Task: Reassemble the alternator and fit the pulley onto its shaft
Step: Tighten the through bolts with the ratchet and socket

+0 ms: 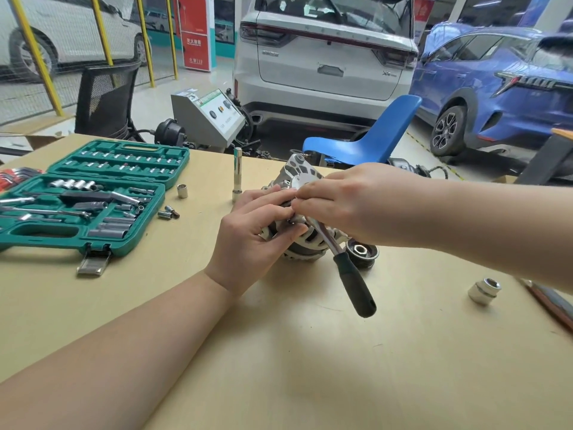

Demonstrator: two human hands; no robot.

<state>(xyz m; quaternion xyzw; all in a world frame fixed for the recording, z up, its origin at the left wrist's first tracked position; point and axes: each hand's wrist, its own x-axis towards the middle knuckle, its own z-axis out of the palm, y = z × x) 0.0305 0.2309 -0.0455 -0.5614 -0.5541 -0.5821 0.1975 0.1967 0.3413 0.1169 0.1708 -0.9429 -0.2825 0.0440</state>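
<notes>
Alternator: lying on its side near the middle of the table, taken here as the landmark; both hands are meeting over its upper face, so it seems a housing fastener is being worked.
Left hand: wrapping the alternator's left flank, fingers curled round the housing and thumb pressing beneath; probably bracing the body so it is not rolling while the fastener is being turned.
Right hand: reaching in from the alternator's right, fingertips bunched and pinching at the head of the ratchet; what exactly lies under the fingertips is hidden.
Ratchet: its black handle is hanging free toward the viewer off the alternator's front; nobody is holding the handle, which suggests the head is being spun by finger, a judgement only.
Pulley: resting on the table just beside the alternator's right front, nut sitting in its bore; not yet fitted on the shaft, so that step appears to be waiting.
Large socket: standing well to the alternator's right.
Long socket: standing upright just left of the alternator.
Socket set: green case lying open, well left of the alternator; loose sockets are lying between the two.
Surface: pale wood-look tabletop, smooth and matt.
Room: a workshop; beyond the alternator a blue chair, a white car and a blue car are standing.
</notes>
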